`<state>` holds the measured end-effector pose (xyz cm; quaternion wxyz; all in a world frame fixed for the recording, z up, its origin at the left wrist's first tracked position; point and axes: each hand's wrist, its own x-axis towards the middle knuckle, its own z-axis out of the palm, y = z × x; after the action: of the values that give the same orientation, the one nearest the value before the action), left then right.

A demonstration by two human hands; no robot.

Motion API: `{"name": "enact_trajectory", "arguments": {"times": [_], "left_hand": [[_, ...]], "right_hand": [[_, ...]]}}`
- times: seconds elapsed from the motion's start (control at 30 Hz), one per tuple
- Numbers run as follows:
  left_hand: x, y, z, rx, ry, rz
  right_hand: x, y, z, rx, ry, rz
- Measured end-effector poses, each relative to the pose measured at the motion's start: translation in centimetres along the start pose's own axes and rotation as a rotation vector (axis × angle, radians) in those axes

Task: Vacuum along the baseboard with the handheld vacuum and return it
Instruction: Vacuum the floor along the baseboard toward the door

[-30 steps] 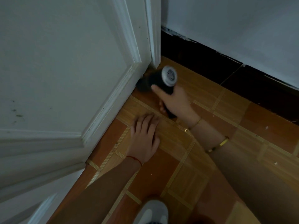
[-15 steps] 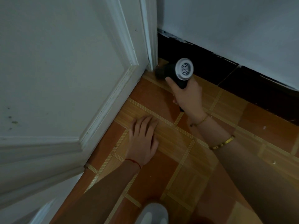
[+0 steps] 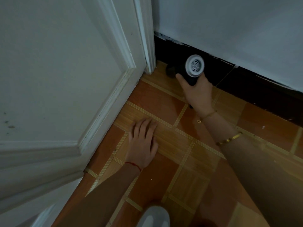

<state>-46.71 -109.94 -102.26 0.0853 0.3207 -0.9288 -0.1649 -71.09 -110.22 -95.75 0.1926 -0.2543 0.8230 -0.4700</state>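
Note:
My right hand [image 3: 198, 94] grips the dark handheld vacuum [image 3: 191, 70] by its handle. Its round grey vented rear end faces me, and its brush nozzle points left along the black baseboard [image 3: 246, 82], close to the corner by the door frame. The nozzle tip is dark and hard to make out against the baseboard. My left hand [image 3: 142, 143] rests flat on the orange tiled floor [image 3: 164, 102], fingers straight, well short of the vacuum.
An open white panelled door [image 3: 65, 79] fills the left side, its lower edge running diagonally over the floor. The door frame [image 3: 147, 38] meets the white wall [image 3: 229, 27] at the corner. A pale shoe [image 3: 154, 217] shows at the bottom edge.
My right hand has carried the vacuum from the foot of the door rightward past the door frame to the black baseboard. My left hand has stayed pressed on the floor.

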Motion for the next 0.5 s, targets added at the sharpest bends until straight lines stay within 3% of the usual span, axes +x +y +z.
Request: {"name": "enact_trajectory", "arguments": {"times": [0.13,0.33,0.5], "left_hand": [[0.0,0.0,0.1,-0.012,0.005,0.004],[-0.1,0.0,0.1,-0.008,0.005,0.012],[-0.1,0.0,0.0,0.007,0.009,0.010]], "right_hand": [[-0.7,0.3,-0.5,-0.029,0.036,-0.029],[1.2,-1.2,1.2,-0.027,-0.079,-0.037],[-0.5,0.4,-1.1,-0.047,0.008,-0.021]]}}
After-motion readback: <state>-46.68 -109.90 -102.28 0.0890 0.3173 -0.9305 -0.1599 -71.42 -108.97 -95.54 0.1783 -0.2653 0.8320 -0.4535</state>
